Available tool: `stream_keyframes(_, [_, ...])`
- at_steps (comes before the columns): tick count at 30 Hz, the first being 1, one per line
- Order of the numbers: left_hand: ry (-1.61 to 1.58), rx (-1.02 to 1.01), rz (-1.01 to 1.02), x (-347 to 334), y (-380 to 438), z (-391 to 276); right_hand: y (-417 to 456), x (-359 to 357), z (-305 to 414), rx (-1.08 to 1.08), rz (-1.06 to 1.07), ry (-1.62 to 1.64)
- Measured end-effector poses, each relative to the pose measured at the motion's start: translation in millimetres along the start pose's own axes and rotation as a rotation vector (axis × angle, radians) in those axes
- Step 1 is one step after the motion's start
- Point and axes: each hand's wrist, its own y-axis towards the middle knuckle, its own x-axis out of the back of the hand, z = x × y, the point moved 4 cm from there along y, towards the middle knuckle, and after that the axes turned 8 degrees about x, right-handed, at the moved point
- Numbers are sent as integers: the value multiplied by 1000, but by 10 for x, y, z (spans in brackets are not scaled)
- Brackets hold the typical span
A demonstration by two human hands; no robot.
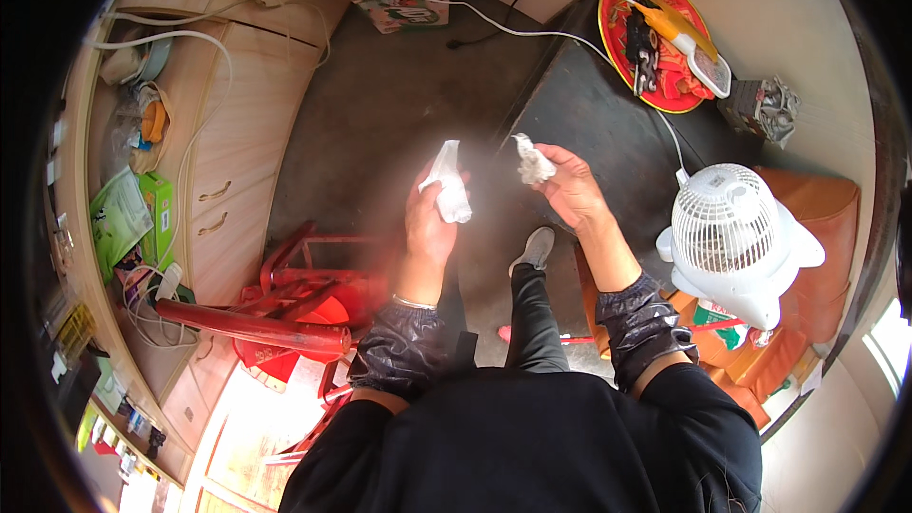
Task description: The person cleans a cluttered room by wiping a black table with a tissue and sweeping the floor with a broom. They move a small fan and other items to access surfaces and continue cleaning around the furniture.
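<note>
My left hand grips a white piece, perhaps folded tissue or thin plastic; glare washes out its detail. Between the thumb and fingers of my right hand is a crumpled white wad, which looks like tissue with greyish marks. Both hands are raised in front of my body, with a gap between them. Dark sleeve covers sit on both forearms, and a thin bracelet circles my left wrist.
Right of me, a white fan stands by an orange-brown seat. A red tray with assorted items rests on the dark table. Red stools and a wooden cabinet are on the left. A white cable crosses ahead.
</note>
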Motion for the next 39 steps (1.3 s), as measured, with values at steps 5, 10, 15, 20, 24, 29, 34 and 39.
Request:
stream_keyframes(5, [133, 21, -25, -218, -98, 50, -303, 328, 192, 21, -41, 248])
stream_keyframes(10, [219, 18, -52, -292, -170, 121, -305, 1125, 838, 326, -639, -691])
stream_keyframes(15, [309, -7, -144, -166, -247, 183, -510, 416, 447, 1060, -359, -1645])
stream_keyframes(20, [300, 7, -153, 31, -321, 202, -562, 383, -37, -33, -130, -438])
stream_keyframes(24, [314, 7, -138, 26, -344, 185, -402, 772, 399, 23, -402, -390])
stream_keyframes(29, [321, 15, -147, 26, -369, 196, -693, 925, 786, 771, -749, -1251])
stream_keyframes(34, [329, 32, -194, 26, -434, 205, -571, 437, 770, 769, -461, -1241])
stream_keyframes(39, [315, 53, -227, 175, -509, 207, -435, 160, 234, 877, -36, -1494])
